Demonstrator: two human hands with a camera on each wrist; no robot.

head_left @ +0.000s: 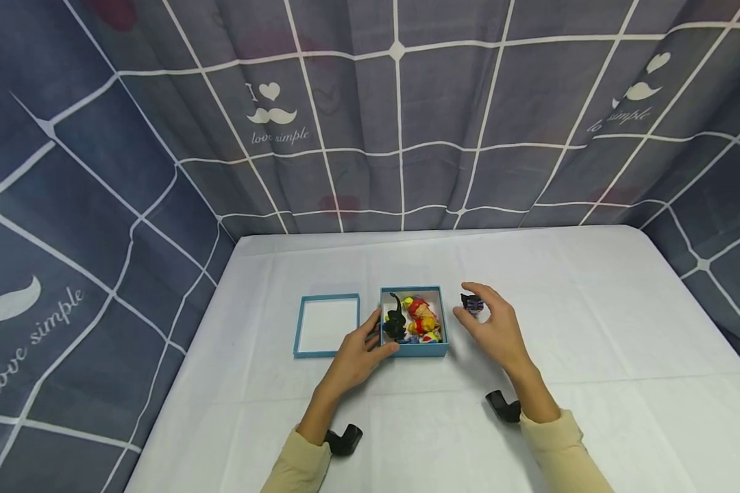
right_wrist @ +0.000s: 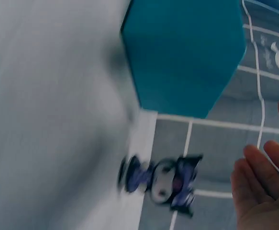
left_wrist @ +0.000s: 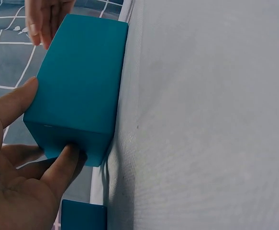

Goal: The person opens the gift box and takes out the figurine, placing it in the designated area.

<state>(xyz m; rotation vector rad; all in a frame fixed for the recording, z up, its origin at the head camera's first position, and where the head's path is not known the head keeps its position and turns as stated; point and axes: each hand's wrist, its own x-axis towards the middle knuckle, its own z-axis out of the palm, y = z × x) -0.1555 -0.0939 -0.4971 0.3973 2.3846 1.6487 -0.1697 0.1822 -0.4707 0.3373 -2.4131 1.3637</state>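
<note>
Open teal rectangular box [head_left: 422, 350]: glossy black figure [head_left: 395, 323] left, red-and-yellow figures [head_left: 423, 316] right (a jumble). Left hand [head_left: 353, 357] grips its left end. Right hand [head_left: 496, 330], fingers parted, near purple-and-black horned figurine [right_wrist: 163, 183], upright on white cloth [head_left: 623, 308]. Shallow teal-rimmed lid [head_left: 329, 325] left.

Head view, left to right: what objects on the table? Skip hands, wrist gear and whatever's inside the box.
Lid → box → dark figurine.
</note>
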